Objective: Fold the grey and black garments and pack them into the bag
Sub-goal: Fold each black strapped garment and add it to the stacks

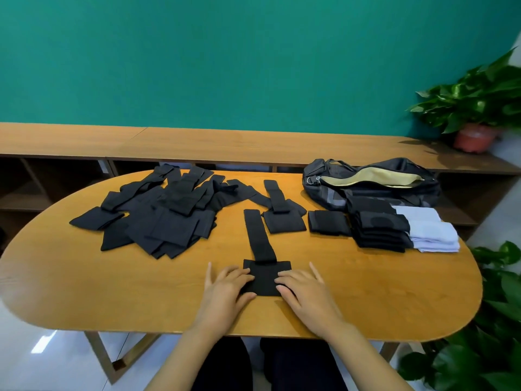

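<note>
A black garment (260,244) lies in front of me on the wooden table (84,277), a long strip running away from a square near end. My left hand (228,289) and my right hand (303,289) press flat on that square end from either side, fingers straight. A loose heap of black garments (163,210) covers the table's far left. Another unfolded black garment (280,213) lies at the centre back. Folded black pieces (377,227) and folded grey pieces (431,232) are stacked at the right. Behind them, the black bag (372,182) lies unzipped with a tan lining showing.
A single folded black piece (328,222) sits left of the stacks. A long wooden shelf (197,142) runs along the green wall behind the table. Potted plants stand at the far right (476,108) and beside the table's right end (496,320).
</note>
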`<state>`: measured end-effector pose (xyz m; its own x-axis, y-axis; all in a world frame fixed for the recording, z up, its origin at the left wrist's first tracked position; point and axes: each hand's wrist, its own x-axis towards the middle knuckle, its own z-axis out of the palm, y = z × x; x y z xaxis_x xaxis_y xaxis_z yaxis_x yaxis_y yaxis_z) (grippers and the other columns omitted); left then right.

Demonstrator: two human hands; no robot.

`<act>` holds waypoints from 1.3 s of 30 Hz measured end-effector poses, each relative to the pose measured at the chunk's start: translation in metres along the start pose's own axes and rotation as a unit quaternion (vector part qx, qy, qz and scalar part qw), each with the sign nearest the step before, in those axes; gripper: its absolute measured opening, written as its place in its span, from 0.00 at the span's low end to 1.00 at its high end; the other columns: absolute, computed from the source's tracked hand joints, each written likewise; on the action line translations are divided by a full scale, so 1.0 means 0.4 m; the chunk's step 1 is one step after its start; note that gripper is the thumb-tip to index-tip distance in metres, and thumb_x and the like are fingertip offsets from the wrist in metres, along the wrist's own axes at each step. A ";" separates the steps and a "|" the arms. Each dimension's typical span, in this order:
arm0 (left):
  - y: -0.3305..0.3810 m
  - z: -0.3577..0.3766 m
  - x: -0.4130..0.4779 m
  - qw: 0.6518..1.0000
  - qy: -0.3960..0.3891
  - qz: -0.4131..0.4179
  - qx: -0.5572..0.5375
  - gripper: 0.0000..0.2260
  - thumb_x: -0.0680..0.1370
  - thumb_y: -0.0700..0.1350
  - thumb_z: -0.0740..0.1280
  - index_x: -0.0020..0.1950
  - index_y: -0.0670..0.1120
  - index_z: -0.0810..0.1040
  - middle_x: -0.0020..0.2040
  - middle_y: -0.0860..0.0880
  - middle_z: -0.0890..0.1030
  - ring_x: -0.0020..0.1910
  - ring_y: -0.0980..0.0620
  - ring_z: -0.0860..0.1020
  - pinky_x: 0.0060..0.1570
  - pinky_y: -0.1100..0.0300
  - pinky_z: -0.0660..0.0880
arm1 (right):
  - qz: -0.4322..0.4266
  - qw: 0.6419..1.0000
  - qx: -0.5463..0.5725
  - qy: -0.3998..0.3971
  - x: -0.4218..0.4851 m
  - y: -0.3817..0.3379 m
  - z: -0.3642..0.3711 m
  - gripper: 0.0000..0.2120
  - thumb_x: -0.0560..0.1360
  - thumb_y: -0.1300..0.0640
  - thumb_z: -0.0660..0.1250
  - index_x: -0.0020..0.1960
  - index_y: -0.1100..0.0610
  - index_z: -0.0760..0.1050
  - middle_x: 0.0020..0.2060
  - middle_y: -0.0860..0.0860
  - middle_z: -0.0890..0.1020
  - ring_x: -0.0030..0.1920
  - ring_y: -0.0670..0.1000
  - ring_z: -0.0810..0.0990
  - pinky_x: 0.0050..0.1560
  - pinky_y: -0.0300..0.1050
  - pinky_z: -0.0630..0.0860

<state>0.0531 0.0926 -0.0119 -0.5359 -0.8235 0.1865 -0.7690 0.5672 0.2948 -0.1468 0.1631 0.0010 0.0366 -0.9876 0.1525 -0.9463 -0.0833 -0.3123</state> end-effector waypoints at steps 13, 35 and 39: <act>-0.017 0.003 -0.089 0.988 0.154 0.027 0.005 0.18 0.79 0.56 0.55 0.46 0.54 0.83 0.45 0.59 0.83 0.52 0.52 0.78 0.68 0.44 0.56 | -0.025 0.998 0.039 0.031 -0.069 -0.042 0.039 0.31 0.73 0.27 0.48 0.65 0.41 0.74 0.63 0.34 0.73 0.66 0.36 0.64 0.76 0.45 0.42; 0.014 0.016 -0.075 0.969 0.159 -0.129 -0.141 0.09 0.74 0.58 0.68 0.49 0.55 0.81 0.45 0.61 0.79 0.55 0.56 0.70 0.70 0.44 0.54 | 0.120 0.972 0.148 0.140 -0.033 -0.020 0.047 0.09 0.76 0.48 0.67 0.46 0.53 0.79 0.45 0.44 0.78 0.53 0.45 0.71 0.56 0.49 0.70; 0.012 0.012 -0.071 0.953 0.176 -0.181 -0.168 0.07 0.75 0.54 0.70 0.51 0.55 0.83 0.43 0.61 0.80 0.54 0.55 0.73 0.69 0.47 0.57 | 0.179 0.957 0.175 0.147 -0.016 -0.018 0.048 0.10 0.74 0.41 0.66 0.46 0.47 0.76 0.45 0.46 0.77 0.52 0.52 0.74 0.52 0.48 0.72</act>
<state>0.0629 0.1187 -0.0204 -0.0609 -0.9516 0.3011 -0.6951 0.2569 0.6714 -0.1339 0.1674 -0.0158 -0.4098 -0.8858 0.2177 -0.7136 0.1627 -0.6814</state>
